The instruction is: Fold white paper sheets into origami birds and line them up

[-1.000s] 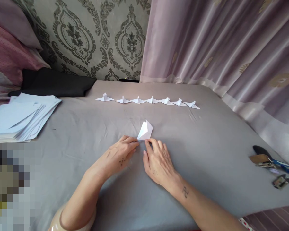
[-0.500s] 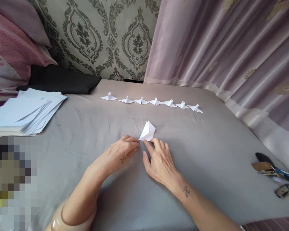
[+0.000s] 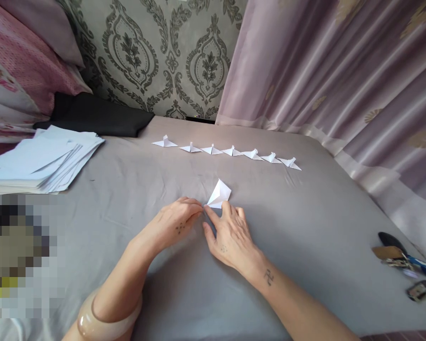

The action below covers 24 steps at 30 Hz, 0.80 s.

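A small folded white paper (image 3: 220, 194) with pointed corners lies flat on the grey cloth in front of me. At its lower left tip, my left hand (image 3: 179, 218) has its fingers closed together in a pinch on the paper. My right hand (image 3: 230, 234) rests at the paper's near edge, index fingertip reaching that same tip and the other fingers touching the lower right side. Its thumb stands apart, and nothing is gripped in it. Behind the paper runs a row of several folded paper birds (image 3: 232, 150), white with spread wings.
A stack of white paper (image 3: 46, 161) lies at the left, before a black cloth (image 3: 99, 113). Keys (image 3: 394, 258) and other small items lie at the right edge. A purple curtain (image 3: 305, 61) hangs behind on the right. A blurred-out patch covers the lower left.
My right index finger has slid left along the paper's near edge to its left tip. The left hand keeps its place there. The view has shifted slightly.
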Each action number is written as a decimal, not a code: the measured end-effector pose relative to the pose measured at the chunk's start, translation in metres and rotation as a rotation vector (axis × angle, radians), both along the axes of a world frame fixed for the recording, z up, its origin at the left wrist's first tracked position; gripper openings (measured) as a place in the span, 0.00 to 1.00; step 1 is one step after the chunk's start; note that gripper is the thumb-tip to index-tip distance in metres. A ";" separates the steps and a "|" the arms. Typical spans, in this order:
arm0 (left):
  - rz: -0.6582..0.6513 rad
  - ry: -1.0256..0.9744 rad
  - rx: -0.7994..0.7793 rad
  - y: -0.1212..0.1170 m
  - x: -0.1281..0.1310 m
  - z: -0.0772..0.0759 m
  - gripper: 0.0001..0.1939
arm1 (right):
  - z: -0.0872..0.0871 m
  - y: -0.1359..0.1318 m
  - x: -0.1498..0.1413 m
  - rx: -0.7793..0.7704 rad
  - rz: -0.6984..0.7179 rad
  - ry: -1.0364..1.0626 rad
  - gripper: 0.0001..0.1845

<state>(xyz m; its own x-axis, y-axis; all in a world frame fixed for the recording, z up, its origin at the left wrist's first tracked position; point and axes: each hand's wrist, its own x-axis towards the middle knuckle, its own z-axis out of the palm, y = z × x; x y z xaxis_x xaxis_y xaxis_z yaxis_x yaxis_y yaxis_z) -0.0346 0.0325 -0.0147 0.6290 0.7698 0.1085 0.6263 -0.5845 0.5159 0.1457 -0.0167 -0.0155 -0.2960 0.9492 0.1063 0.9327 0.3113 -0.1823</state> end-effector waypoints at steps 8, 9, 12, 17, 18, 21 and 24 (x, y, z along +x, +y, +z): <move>0.157 -0.007 -0.021 0.010 0.010 -0.014 0.15 | -0.004 -0.005 0.017 0.014 0.033 0.065 0.23; 0.175 -0.022 -0.002 0.012 0.012 -0.019 0.16 | -0.006 -0.005 0.022 0.021 0.032 0.080 0.23; 0.161 -0.039 0.060 0.014 0.017 -0.030 0.17 | -0.013 -0.003 0.031 0.055 -0.013 0.150 0.19; 0.035 -0.111 0.108 0.009 0.028 -0.031 0.18 | -0.022 0.005 0.035 0.060 -0.183 0.428 0.14; 0.012 -0.122 0.099 0.007 0.030 -0.029 0.18 | -0.022 0.007 0.035 0.045 -0.220 0.487 0.15; -0.043 -0.148 0.061 0.000 0.036 -0.023 0.17 | -0.024 0.011 0.036 0.011 -0.322 0.599 0.24; -0.071 -0.181 0.022 -0.003 0.040 -0.020 0.16 | -0.028 0.018 0.041 0.009 -0.398 0.652 0.23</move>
<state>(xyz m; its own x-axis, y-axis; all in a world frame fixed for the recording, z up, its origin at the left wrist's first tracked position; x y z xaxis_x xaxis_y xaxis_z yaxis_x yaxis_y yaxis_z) 0.0053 0.0290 -0.0349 0.6507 0.7201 0.2409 0.4811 -0.6364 0.6029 0.1864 0.0009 -0.0438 0.1930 0.9696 0.1504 0.6794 -0.0215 -0.7334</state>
